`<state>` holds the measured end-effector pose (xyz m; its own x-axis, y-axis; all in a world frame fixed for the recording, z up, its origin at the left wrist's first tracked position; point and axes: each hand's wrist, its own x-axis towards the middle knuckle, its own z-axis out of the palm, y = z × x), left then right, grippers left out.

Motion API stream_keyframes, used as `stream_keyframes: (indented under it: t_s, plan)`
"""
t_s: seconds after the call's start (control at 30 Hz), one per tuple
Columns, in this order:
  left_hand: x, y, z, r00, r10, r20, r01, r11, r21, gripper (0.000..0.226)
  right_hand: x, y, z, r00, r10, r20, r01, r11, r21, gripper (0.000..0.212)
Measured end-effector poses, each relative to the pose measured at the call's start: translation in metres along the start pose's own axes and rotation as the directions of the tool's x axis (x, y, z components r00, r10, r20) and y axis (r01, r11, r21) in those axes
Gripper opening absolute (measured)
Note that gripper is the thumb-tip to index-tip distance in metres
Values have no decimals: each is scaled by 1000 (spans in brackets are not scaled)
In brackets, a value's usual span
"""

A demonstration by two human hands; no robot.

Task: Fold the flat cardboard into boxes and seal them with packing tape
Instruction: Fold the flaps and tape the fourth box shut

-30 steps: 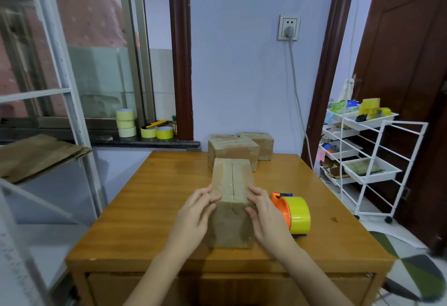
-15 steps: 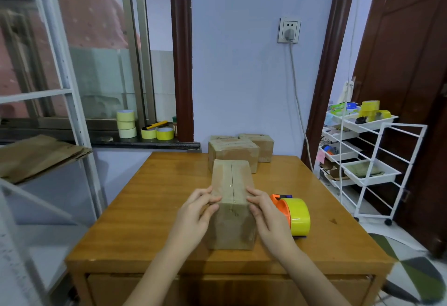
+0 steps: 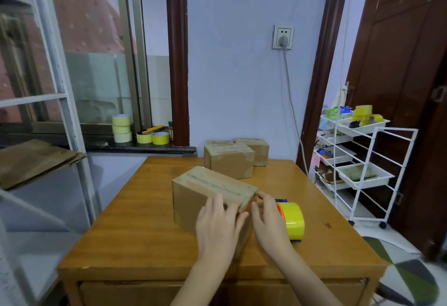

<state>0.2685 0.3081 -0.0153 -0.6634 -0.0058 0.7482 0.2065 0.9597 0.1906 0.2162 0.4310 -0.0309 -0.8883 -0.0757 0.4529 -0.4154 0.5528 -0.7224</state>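
item: brown folded cardboard box (image 3: 208,192), taped along its top seam, stood on the orange-brown wooden surface (image 3: 135,233), turned at an angle to the near edge. left hand (image 3: 217,228) lay against the box's near corner with fingers fairly straight, pressing on the upper edge and curled round nothing. right hand (image 3: 268,223) touched the same corner from the other side, fingers loosely spread, also holding nothing that could be seen.

item: yellow roll of packing tape in an orange dispenser (image 3: 291,221) rested on the surface just beside the right hand, apart from the box.

item: two sealed brown cardboard boxes (image 3: 229,163) stood together at the far edge of the surface, one partly behind the other; contents could not be seen.

item: white wire trolley with white plastic trays (image 3: 362,160) stood on the floor to the right. top tray held yellow tape rolls (image 3: 365,114) and a green-and-white packet; a lower tray held a greenish flat bundle; other trays held small mixed items too small to tell.

item: dark window ledge (image 3: 135,145) carried a stack of three pale yellow tape rolls (image 3: 121,128), two brighter yellow rolls (image 3: 153,137) and a yellow-handled tool.

item: grey metal rack shelf at left carried a pile of flat brown cardboard sheets (image 3: 33,160).
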Motion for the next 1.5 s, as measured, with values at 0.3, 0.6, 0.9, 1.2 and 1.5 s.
stream_keyframes:
  t_s: [0.3,0.6,0.9,1.2,1.5]
  plan:
    - [27,-76,-15,884,-467,36,468,881,-72,55,-13,-8,-2,990,105,97,-118,983,137,43]
    - [37,-105,-24,734,-517,441,679,589,-439,67,-2,-34,13,965,214,154,-246,941,231,77]
    - [120,-58,-44,907,-383,178,404,665,-628,53,74,-69,-75,992,52,-117,-9,940,341,39]
    - [161,24,50,889,-146,434,421,631,-651,60,139,20,-147,919,301,-256,-201,913,354,43]
    - [168,37,151,795,-125,594,553,554,-623,75,169,113,-138,886,414,-207,-326,876,356,45]
